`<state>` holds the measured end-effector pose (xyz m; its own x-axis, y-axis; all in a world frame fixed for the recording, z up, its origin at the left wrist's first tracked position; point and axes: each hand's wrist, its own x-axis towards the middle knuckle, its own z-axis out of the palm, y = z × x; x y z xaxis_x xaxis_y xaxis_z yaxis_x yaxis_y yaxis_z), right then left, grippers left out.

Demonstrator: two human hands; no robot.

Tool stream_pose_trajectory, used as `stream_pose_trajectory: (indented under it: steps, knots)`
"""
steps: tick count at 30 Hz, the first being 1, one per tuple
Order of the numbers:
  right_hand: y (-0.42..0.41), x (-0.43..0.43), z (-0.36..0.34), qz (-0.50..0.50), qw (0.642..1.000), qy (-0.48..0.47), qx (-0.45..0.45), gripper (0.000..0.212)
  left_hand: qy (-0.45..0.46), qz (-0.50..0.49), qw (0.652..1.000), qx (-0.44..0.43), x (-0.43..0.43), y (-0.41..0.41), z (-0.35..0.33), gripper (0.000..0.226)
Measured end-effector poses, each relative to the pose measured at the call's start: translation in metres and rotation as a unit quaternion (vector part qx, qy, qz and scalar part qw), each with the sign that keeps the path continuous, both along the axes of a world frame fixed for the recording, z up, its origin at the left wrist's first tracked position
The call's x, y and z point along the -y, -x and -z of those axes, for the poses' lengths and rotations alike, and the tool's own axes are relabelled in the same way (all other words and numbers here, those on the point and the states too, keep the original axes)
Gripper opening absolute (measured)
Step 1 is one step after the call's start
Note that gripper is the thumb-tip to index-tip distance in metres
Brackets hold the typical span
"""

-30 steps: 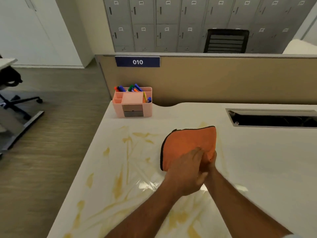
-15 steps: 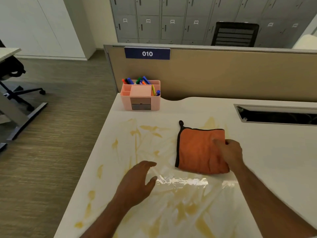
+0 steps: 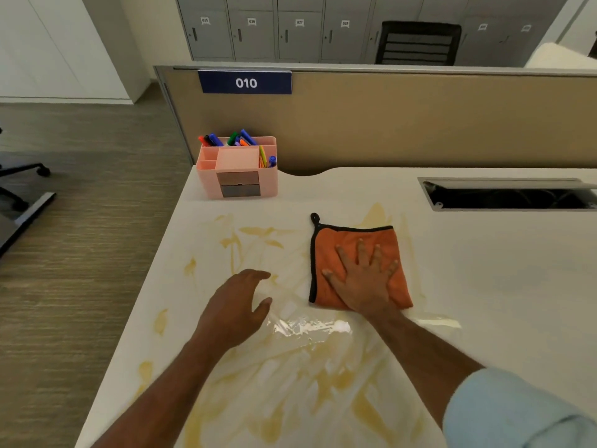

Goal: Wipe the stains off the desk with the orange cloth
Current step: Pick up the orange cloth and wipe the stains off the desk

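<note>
Step in hand: cloth placed, wiping about to start. Right hand lies flat on the orange cloth, palm down, fingers spread open and pressing, not pinching any fabric. Cloth is folded to a square with a black hem and a small hanging loop at its far left corner; it sits mid-table, over the far right part of the mess.

Left hand hovers low, left of the cloth and apart from it, fingers loosely curled and open, holding nothing (whether it touches the surface I cannot tell).

Yellow-brown stains streak the white table from beside the cloth down to the near edge, with separate spots along the left edge. A glossy wet-looking patch shows just in front of the cloth. Most of the mess looks untouched, so the task is barely begun.

Next move, as I judge it: keep the palm pressing and drag the cloth toward the near and left streaks.

Room: pink desk organiser with markers at the far left corner, well clear; open cable tray far right; tan partition with sign "010"; grey lockers and a black chair beyond; wood-look floor left
</note>
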<state>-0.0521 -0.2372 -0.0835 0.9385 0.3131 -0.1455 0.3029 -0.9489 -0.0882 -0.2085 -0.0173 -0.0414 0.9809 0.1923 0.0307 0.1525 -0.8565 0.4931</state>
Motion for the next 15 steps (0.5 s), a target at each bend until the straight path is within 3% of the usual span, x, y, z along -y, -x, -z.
stream_pose_trajectory:
  steps: [5, 12, 15]
  knots:
    - [0.012, 0.054, 0.004, -0.076, 0.995, -0.018, 0.059, 0.062, 0.013, -0.014, 1.000, 0.015, -0.002, -0.011, -0.006, 0.048]
    - [-0.039, 0.045, 0.003, 0.042, 0.998, -0.016, 0.039, 0.065, -0.003, -0.056, 0.998, 0.015, -0.034, 0.014, 0.010, 0.050]
    - [-0.042, 0.015, 0.001, 0.002, 0.999, -0.022, 0.031, 0.066, -0.015, -0.065, 0.998, 0.010, -0.043, 0.018, 0.016, 0.049]
